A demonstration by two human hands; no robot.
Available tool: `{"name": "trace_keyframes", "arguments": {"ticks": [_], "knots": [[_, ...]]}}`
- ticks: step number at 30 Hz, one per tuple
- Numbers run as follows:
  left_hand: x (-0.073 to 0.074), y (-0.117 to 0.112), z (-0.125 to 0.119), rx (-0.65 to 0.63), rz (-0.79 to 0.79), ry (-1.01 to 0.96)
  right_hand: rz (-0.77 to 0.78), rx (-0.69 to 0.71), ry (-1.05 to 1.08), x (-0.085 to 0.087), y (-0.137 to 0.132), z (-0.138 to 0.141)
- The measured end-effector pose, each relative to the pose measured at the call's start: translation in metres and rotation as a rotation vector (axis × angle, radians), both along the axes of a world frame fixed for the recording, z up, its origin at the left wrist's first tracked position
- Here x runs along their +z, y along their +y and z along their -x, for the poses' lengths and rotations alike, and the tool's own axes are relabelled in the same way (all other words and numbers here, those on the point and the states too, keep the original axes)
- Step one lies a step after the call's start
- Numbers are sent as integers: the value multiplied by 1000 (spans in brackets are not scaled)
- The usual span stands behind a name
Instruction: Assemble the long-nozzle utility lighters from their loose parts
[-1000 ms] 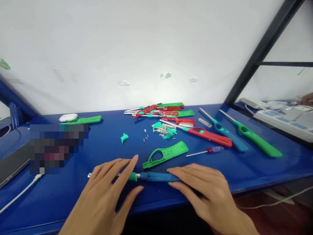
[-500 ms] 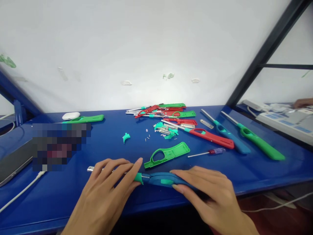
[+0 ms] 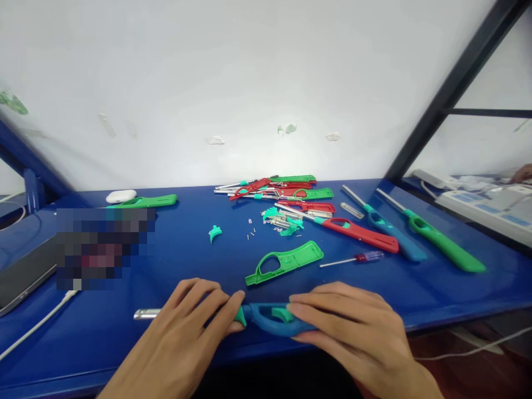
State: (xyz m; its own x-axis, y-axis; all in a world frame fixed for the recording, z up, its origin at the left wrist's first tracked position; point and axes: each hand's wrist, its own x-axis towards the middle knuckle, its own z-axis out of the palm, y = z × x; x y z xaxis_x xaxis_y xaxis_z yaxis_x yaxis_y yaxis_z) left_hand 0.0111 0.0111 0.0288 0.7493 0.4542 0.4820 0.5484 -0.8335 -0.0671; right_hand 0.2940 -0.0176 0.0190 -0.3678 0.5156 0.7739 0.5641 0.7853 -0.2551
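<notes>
A blue gas lighter (image 3: 266, 327) with a metal barrel, a teal collar and a teal trigger lies across both my hands at the table's front edge. My left hand (image 3: 193, 321) is closed around its barrel and collar, with the barrel tip showing to the left. My right hand (image 3: 353, 321) grips the handle, fingers on top and thumb side below, hiding most of it. Just beyond lies a green half shell (image 3: 291, 263) of a lighter, hollow side up. A screwdriver (image 3: 366, 256) with a purple-red handle rests to its right.
Behind are a heap of red and green lighter parts (image 3: 282, 191), small teal and metal pieces (image 3: 282, 221), and tiny screws (image 3: 251, 233). Whole red (image 3: 361, 235), blue (image 3: 394, 238) and green (image 3: 449, 244) lighters lie right. A phone-like dark device (image 3: 29, 271) with a white cable lies left.
The blue lighter has come lower and turned, so its trigger opening now faces up to me. More of the barrel tip shows at the left. Both hands keep their grip.
</notes>
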Motion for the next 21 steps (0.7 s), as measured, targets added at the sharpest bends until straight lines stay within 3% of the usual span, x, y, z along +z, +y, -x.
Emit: {"name": "trace_keyframes", "arguments": {"ticks": [7,13,18,19,21], "knots": [[-7,-1,1,38,10,-15,28,61,-2,-4,-1,-2],[-8,0,8,29,-95,-41,195,-196,-157,-10,-4,2],[-12,-11,18,32,-170,58,145,-174,-202,-14,-10,1],[-12,-13,19,116,-137,61,139,-166,-202,-14,-11,0],[-11,-14,18,69,-125,83,138,-146,-210,-13,-12,0]]}}
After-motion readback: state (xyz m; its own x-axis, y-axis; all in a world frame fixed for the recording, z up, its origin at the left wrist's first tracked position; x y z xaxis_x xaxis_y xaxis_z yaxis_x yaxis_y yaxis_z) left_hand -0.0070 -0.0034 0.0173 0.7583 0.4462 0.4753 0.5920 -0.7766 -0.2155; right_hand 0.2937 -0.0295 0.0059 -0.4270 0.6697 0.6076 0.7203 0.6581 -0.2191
